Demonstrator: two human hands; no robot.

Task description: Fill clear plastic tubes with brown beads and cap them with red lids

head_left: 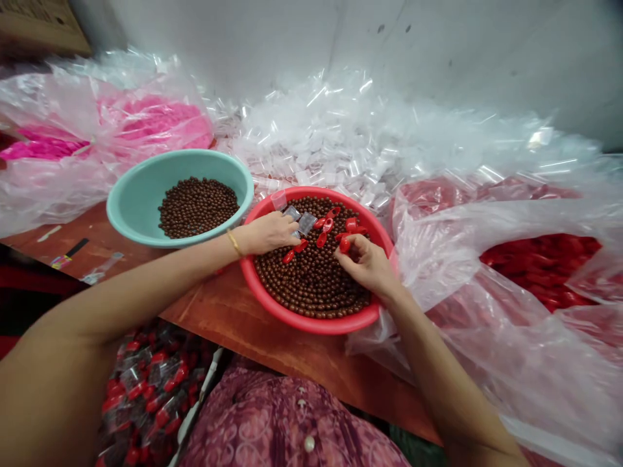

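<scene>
A red bowl [311,321] full of small brown balls [311,279] sits in front of me, with several red plastic scoops [327,224] lying on the balls. My left hand [267,233] is closed at the bowl's far left, pinching small clear plastic bags [300,220]. My right hand [368,263] rests on the balls at the right, fingers curled round a red scoop [344,244].
A teal bowl [141,194] with more brown balls stands to the left. A heap of small clear bags [341,136] lies behind. Big plastic sacks hold pink parts [150,120] at the left and red parts [545,259] at the right. Packed bags [150,389] fill a box below the table edge.
</scene>
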